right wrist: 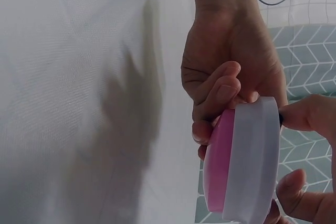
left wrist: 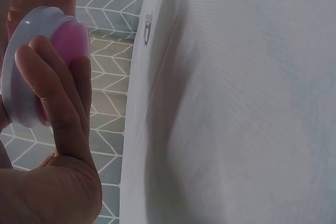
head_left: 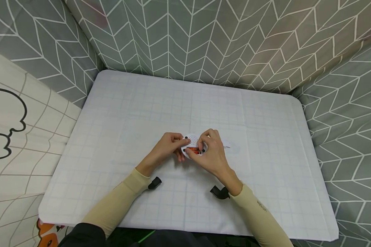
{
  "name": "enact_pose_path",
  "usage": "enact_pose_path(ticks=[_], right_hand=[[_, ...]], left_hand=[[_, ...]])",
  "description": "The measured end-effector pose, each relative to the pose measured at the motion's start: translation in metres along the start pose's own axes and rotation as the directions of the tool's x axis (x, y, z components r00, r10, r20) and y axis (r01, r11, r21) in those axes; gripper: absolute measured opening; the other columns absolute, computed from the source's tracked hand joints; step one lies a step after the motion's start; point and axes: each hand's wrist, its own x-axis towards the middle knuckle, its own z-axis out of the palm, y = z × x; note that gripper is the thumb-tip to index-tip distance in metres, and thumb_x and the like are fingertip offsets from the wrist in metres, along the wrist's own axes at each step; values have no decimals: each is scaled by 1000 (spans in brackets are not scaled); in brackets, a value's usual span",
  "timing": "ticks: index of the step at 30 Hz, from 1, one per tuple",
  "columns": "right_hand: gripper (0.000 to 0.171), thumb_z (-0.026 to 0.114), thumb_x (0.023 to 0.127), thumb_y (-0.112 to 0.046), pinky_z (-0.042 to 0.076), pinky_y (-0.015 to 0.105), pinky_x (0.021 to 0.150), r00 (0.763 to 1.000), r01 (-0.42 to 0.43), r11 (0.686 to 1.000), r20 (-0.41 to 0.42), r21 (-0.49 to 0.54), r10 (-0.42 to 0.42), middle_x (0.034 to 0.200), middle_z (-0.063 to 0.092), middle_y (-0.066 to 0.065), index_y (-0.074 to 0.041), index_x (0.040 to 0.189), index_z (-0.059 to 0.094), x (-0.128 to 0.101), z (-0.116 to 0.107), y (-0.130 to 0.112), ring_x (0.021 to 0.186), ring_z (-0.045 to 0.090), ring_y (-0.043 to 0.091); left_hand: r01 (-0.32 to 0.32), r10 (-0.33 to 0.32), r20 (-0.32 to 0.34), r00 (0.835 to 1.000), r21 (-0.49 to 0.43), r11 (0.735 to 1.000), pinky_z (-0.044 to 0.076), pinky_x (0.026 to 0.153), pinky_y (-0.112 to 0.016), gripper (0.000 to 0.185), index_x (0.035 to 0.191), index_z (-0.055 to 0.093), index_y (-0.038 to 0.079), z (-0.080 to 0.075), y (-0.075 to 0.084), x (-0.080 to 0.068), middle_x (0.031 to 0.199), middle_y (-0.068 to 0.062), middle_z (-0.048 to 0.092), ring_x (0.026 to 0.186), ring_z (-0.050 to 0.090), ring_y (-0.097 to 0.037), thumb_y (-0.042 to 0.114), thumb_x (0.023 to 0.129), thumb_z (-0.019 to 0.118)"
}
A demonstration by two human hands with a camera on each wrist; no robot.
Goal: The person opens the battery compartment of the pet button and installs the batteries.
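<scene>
A round, battery-powered device [head_left: 193, 138] is held low over the table, its white back turned up. That back has a grid of small holes, small dark feet and an uncovered compartment with orange-and-black batteries [head_left: 194, 150]. Its pink underside [right wrist: 218, 161] shows from the side in both wrist views. My left hand [head_left: 170, 145] grips the left rim, thumb on the back, fingers [left wrist: 55, 95] spread beneath the pink side. My right hand [head_left: 212, 152] bends over the compartment, thumb and fingers at its ends; I cannot tell whether they pinch anything.
A thin metal piece [head_left: 227, 146] lies on the white-covered table [head_left: 136, 113], just right of my right hand; it also shows in the left wrist view. Black wrist mounts [head_left: 155, 183] stick out inward from both sleeves. Patterned curtains [head_left: 185, 41] rise behind the table and beside it.
</scene>
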Motion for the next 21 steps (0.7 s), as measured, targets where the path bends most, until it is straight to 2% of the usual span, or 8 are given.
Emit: enact_pose_path(ticks=[10, 21], right_hand=[[41, 85, 79, -30, 42, 32, 74, 999, -9, 1000, 32, 0, 9, 92, 50, -2, -15, 68, 48, 0, -1, 0, 97, 48, 20], [47, 93, 80, -28, 41, 34, 79, 996, -20, 999, 83, 36, 17, 96, 51, 1, -13, 73, 48, 2, -4, 1, 102, 49, 24]], left_hand=[[3, -3, 4, 1000, -6, 1000, 60, 51, -35, 31, 89, 66, -1, 0, -1, 0, 64, -13, 71, 48, 67, -22, 27, 101, 72], [-4, 4, -13, 1000, -23, 1000, 60, 50, -35, 30, 87, 65, -2, -3, -3, 2, 65, -13, 71, 47, 67, -22, 23, 100, 74]])
